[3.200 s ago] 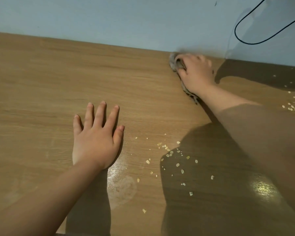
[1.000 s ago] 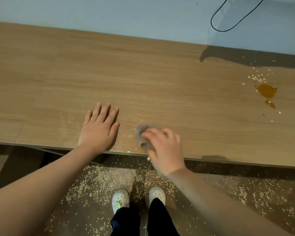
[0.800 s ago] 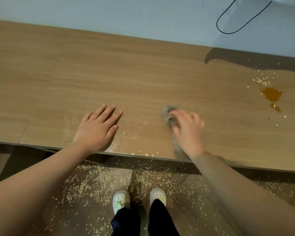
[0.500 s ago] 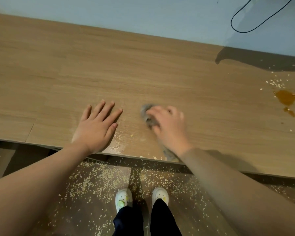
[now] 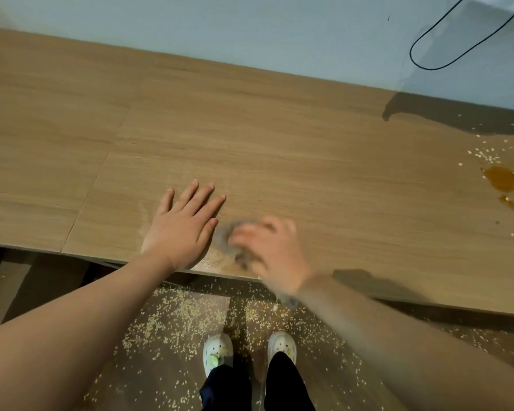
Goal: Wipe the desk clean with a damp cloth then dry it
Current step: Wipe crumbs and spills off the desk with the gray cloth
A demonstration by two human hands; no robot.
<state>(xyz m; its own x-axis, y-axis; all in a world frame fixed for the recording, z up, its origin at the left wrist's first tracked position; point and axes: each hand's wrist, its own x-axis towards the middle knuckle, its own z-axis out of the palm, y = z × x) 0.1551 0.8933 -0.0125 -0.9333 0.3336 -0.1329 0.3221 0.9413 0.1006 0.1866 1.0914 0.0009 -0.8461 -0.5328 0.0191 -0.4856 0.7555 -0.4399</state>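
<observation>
- Floor (image 5: 324, 375) nearest me: pale grains (image 5: 172, 318) lie thick below the desk's near edge, with two white shoes (image 5: 217, 350) side by side among them.
- Left hand (image 5: 181, 229) lies flat on the desk (image 5: 279, 143) at its near edge, fingers straight and spread, grasping nothing.
- Right hand (image 5: 275, 256) is just beside it and motion-blurred. Its fingers are curled round a grey cloth (image 5: 224, 235), so I log it as grasping the cloth.
- Cloth sits on the desk at the near edge, between the two hands. I cannot tell whether it touches the left hand.
- Wet sheen (image 5: 212, 262) shows on the wood at that edge.
- Toward the right edge lie an amber puddle (image 5: 502, 179) and loose grains.
- Far edge meets a pale wall (image 5: 220, 34); a black cable (image 5: 445, 65) loops near the far right corner.
</observation>
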